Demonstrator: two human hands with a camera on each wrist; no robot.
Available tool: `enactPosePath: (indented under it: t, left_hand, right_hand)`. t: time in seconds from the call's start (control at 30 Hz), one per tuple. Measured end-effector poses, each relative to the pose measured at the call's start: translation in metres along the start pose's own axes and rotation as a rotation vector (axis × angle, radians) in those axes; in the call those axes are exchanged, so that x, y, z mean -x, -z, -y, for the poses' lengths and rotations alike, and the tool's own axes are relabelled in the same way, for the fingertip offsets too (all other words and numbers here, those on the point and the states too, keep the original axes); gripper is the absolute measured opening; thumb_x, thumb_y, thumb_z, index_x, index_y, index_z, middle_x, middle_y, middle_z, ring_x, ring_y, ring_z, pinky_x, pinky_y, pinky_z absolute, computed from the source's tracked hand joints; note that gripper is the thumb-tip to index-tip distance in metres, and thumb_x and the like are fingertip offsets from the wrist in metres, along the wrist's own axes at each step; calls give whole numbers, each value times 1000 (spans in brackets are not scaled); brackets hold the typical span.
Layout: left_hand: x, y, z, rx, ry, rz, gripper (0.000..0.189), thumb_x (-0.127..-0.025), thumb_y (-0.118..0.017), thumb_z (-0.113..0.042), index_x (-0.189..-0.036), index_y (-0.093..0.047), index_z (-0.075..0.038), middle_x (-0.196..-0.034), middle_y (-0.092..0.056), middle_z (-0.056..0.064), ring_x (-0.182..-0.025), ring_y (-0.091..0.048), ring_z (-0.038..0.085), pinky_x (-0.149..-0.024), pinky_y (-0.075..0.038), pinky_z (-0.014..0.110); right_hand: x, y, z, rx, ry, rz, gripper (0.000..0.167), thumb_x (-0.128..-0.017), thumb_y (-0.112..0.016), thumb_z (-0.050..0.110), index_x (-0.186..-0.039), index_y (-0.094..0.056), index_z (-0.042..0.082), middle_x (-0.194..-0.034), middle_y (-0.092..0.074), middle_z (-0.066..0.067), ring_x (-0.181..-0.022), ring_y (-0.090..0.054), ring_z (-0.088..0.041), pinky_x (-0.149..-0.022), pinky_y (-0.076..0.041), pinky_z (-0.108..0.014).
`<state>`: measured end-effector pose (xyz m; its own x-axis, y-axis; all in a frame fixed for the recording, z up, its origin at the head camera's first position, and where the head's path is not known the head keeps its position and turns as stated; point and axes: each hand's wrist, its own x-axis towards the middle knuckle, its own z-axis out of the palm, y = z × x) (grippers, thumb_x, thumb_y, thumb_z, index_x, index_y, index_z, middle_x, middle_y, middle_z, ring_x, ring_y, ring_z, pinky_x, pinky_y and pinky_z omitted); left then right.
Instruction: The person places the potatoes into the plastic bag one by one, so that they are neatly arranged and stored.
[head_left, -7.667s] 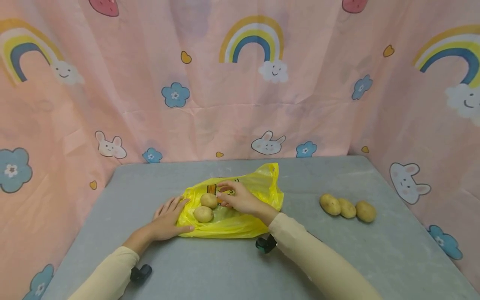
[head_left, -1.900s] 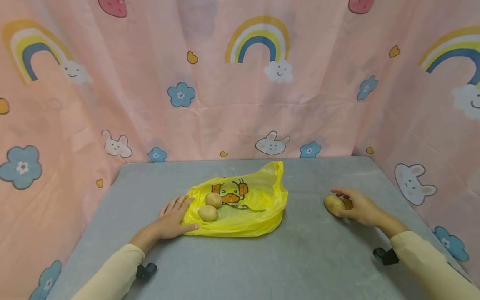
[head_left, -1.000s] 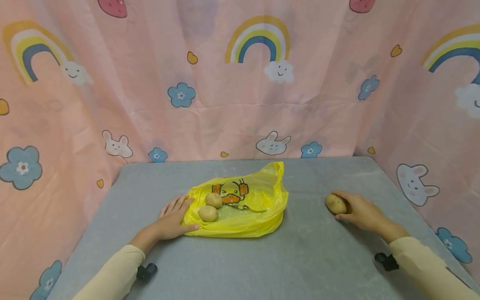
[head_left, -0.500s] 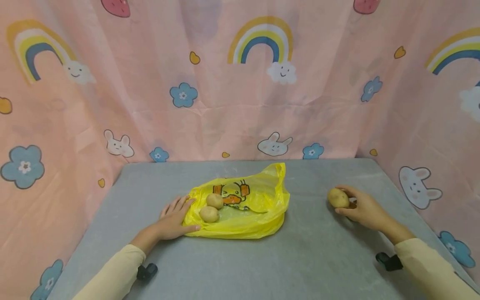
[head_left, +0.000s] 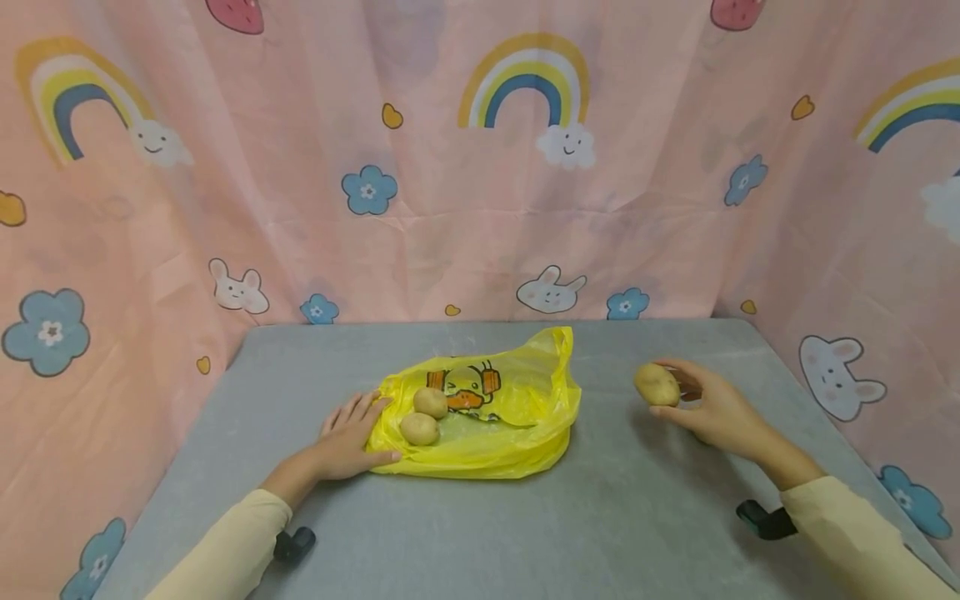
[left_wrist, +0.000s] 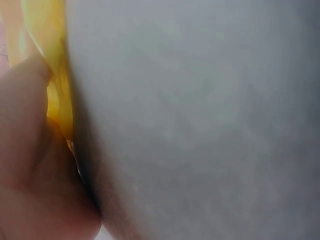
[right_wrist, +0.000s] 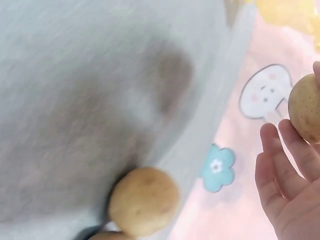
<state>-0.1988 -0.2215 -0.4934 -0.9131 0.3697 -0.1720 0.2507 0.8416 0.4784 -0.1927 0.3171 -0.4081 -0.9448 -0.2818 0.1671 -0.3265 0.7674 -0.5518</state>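
The head view shows the left hand outstretched on a yellow bag and the right hand gripping a potato above the surface, the left wrist view that bag touching skin, the right wrist view another potato.

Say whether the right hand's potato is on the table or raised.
Raised: the right hand grips the potato, which the right wrist view shows in front of the pink curtain, apart from the gray table.
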Motion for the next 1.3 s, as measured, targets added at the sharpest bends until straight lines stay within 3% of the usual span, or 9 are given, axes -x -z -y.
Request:
enactPosePath:
  t: [0.17, 0.53, 0.8, 1.3]
  left_hand:
    - [0, 0, 1, -2, 5, 9, 99, -89, -63, -66, -162, -20, -16, -170, -12, 14, -157, -3, 43, -119, 0, 69]
    - [0, 1, -1, -2, 8, 8, 99, -89, -63, -65, -163, -20, -16, -170, -11, 14, -157, -3, 43, -119, -1, 69]
    - [-1, 1, -2, -3, 11, 13, 99, -89, -63, -67, -163, -20, -16, -171, -11, 14, -157, -3, 43, -120, -1, 68]
    - [-1, 0, 0, -9, 16, 15, 100, -89, -62, -68, -163, -19, -17, -171, -11, 13, -157, -1, 42, -120, 0, 67]
  right_hand:
    - [-3, -2, 11, -14, 50, -8, 67, -87, -81, 28, -143, -52, 4, -126, -69, -20, -102, -68, -26, -83, -57, -35]
    - [-4, 0, 33, -99, 53, 2, 66, -88, -80, 22, -145, -51, 5, -125, -69, -17, -98, -60, 5, -84, -55, -24]
    - [-6, -4, 52, -139, 97, -17, 63, -88, -80, 22, -142, -54, 7, -124, -70, -13, -98, -61, 6, -84, -52, -17]
    - [-9, -21, 82, -217, 139, 32, 62, -89, -79, 19, -144, -54, 11, -125, -71, -9, -102, -64, -2, -87, -54, -23]
